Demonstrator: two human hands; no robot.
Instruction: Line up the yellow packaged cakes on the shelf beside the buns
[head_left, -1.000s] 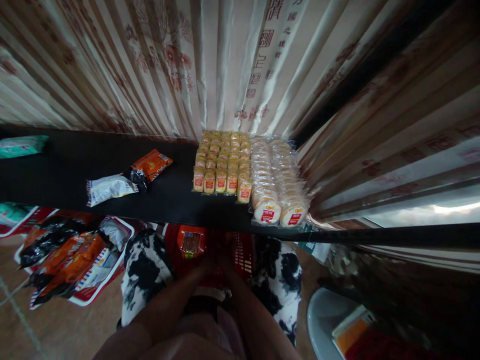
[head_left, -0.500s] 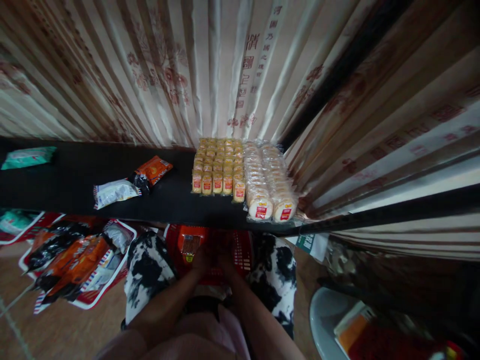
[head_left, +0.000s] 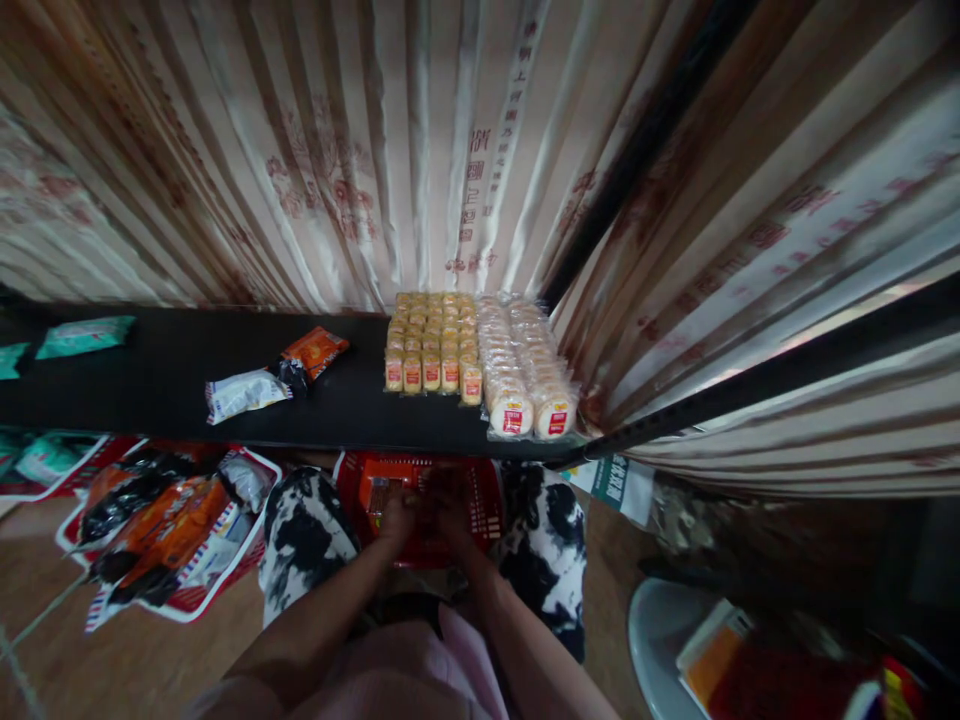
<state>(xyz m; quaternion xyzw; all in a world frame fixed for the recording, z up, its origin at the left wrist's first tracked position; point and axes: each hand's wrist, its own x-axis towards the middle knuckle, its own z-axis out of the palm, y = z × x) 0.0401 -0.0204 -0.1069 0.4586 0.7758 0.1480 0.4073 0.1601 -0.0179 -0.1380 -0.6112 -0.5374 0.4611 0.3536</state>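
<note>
Between my knees sits a red plastic basket (head_left: 484, 500), with both my hands reaching down into it. My left hand (head_left: 399, 512) has its fingers curled, right beside an orange snack packet (head_left: 381, 482) with a clear window. Whether it grips that packet or something else I cannot make out. Close by on the right, my right hand (head_left: 448, 502) lies in deep shadow, its fingers dark and blurred. Anything under the hands in the basket is hidden.
A black shelf (head_left: 345, 405) carries rows of small yellow wrapped cakes (head_left: 431, 350), round white wrapped biscuits (head_left: 525, 375), an orange packet (head_left: 315, 352), a white packet (head_left: 247, 393) and green packets (head_left: 86, 337). Left stands a basket (head_left: 199, 603) of snack bags; right, a grey tub (head_left: 652, 640).
The camera view has turned slightly, so the shelf goods shift in the picture. Both hands remain in the red basket, with the left one a little higher in the picture.
</note>
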